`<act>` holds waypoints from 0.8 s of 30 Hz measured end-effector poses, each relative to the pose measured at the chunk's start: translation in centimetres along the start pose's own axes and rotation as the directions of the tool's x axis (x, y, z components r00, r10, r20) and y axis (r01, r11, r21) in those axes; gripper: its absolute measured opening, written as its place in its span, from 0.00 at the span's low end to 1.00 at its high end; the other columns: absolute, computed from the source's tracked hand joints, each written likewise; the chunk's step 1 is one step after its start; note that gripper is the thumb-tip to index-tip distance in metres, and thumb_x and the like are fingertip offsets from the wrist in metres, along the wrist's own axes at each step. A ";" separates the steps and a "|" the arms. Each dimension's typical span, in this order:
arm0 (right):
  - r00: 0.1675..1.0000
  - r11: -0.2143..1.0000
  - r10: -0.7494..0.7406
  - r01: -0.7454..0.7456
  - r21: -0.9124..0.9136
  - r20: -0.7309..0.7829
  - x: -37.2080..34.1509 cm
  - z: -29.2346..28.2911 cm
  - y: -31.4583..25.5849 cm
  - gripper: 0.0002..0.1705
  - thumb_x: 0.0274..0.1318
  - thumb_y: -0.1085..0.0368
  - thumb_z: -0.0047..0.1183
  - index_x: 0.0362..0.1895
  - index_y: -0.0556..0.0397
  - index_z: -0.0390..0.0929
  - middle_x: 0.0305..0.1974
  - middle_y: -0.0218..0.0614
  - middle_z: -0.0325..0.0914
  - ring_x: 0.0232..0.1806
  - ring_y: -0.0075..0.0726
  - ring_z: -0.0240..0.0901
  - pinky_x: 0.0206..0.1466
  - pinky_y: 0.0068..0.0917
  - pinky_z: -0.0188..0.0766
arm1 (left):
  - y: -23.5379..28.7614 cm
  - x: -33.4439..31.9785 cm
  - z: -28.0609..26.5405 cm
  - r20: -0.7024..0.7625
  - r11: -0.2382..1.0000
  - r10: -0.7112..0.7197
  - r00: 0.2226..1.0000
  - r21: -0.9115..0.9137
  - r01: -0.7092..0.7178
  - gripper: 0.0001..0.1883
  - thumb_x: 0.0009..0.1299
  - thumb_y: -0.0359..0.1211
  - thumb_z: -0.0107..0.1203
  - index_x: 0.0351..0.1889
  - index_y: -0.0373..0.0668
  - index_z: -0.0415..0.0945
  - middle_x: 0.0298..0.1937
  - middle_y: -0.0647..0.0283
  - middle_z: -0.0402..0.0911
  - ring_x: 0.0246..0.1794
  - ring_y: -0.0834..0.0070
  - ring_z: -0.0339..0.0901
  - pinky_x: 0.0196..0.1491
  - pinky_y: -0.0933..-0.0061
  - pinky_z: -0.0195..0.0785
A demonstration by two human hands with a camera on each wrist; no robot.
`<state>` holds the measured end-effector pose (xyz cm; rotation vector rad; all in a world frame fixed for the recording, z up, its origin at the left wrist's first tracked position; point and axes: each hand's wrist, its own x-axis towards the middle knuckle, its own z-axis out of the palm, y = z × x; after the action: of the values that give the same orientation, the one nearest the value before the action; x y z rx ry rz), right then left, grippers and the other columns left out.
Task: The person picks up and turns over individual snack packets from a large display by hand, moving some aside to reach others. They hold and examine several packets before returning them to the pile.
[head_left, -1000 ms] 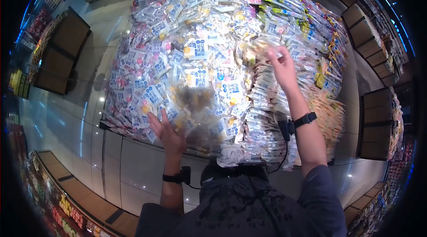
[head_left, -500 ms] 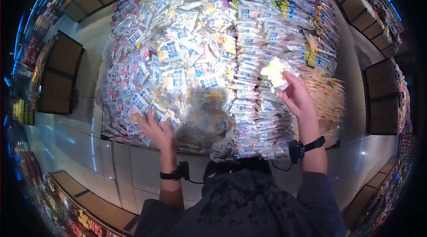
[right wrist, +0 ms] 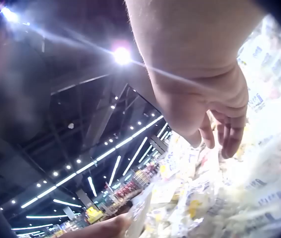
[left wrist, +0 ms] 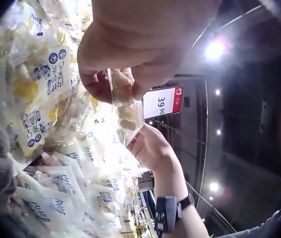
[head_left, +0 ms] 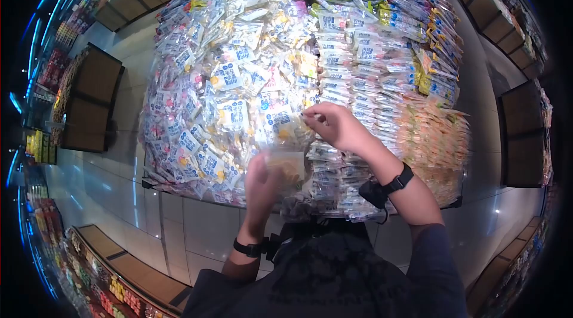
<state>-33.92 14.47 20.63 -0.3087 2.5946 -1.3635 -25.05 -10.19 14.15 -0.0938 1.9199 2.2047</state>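
Observation:
In the left wrist view my left hand (left wrist: 130, 54) pinches a clear plastic packet (left wrist: 125, 111) with tan and orange contents between thumb and fingers. Seen from the head, that left hand (head_left: 261, 184) is blurred near the front of the display, the packet (head_left: 290, 169) just right of it. My right hand (head_left: 340, 128) is over the pile's middle, its fingertips close to a white packet (head_left: 277, 116) with blue print. The right wrist view shows the fingers (right wrist: 233, 136) of that hand hanging loosely curled, with nothing visible in them.
A broad display holds heaped white snack packets (head_left: 185, 103) at left, stacked rows (head_left: 337, 172) at right and orange-toned packets (head_left: 430, 139) beyond. Grey crumpled cloth (head_left: 295, 204) lies at the front edge. A price sign (left wrist: 163, 101) stands behind. Brown cabinets (head_left: 92, 100) flank the aisles.
The right hand carried a white-and-yellow packet back to the right, then moved left over the pile; that packet no longer shows in it. The left hand has shifted right with the clear packet.

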 end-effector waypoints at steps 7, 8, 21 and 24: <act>0.969 0.824 0.229 -0.144 -0.548 0.088 14.1 2.0 5.0 0.09 0.50 0.69 0.64 0.32 0.64 0.88 0.34 0.55 0.85 0.65 0.61 0.72 0.77 0.40 0.58 | -0.4 -1.2 -0.1 -0.062 0.994 -0.046 0.997 -0.099 0.040 0.23 0.77 0.27 0.59 0.68 0.37 0.68 0.58 0.57 0.80 0.56 0.74 0.79 0.59 0.71 0.74; 0.937 0.783 0.318 -0.175 -0.597 0.142 15.6 2.4 5.9 0.08 0.45 0.69 0.66 0.28 0.62 0.88 0.34 0.55 0.86 0.67 0.61 0.70 0.79 0.39 0.54 | -0.9 -1.2 -0.4 -0.066 0.996 -0.041 0.997 -0.088 0.036 0.23 0.77 0.27 0.59 0.68 0.37 0.68 0.58 0.57 0.80 0.57 0.74 0.79 0.59 0.71 0.74; 0.868 0.987 -0.155 0.111 -0.120 -0.472 12.6 2.7 5.8 0.21 0.62 0.66 0.55 0.52 0.73 0.80 0.61 0.60 0.75 0.57 0.63 0.77 0.63 0.45 0.73 | -0.4 0.1 -1.5 -0.151 0.989 -0.017 0.988 -0.148 -0.006 0.22 0.77 0.25 0.56 0.68 0.38 0.66 0.57 0.59 0.78 0.58 0.75 0.77 0.59 0.72 0.74; 0.962 0.987 -0.148 0.130 -0.090 -0.231 4.5 -1.5 -4.6 0.20 0.67 0.73 0.52 0.61 0.66 0.77 0.62 0.49 0.76 0.60 0.47 0.79 0.62 0.36 0.77 | -0.1 0.3 -1.4 -0.123 0.983 -0.015 0.992 -0.186 -0.009 0.20 0.79 0.25 0.54 0.67 0.40 0.67 0.55 0.61 0.77 0.58 0.77 0.76 0.56 0.73 0.75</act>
<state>-38.23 11.93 24.92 -0.3662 2.8737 -1.4310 -25.45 -11.48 13.79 -0.2697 1.7656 2.4248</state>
